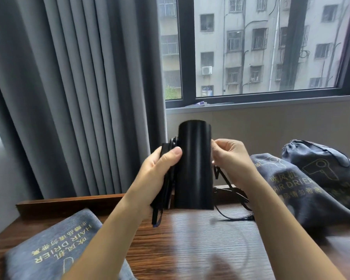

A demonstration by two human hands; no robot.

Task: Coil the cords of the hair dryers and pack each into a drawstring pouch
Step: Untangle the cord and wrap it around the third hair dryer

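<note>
Here, above the grained wooden table (200, 239), your left hand (160, 174) gripped the smooth black cylindrical hair dryer (194, 168) with its folded handle, while your right hand (230, 158) pinched its thin cord (230, 216). Two stuffed grey fabric pouches (291, 184) lay right of the dryer, and a flat pouch (55, 245) lay below-left.

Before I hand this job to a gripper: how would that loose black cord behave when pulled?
Probably floppy: the cord sags from the right hand and snakes across the wooden table. Thin and dark, it likely slips and could snag the hair dryer.
</note>
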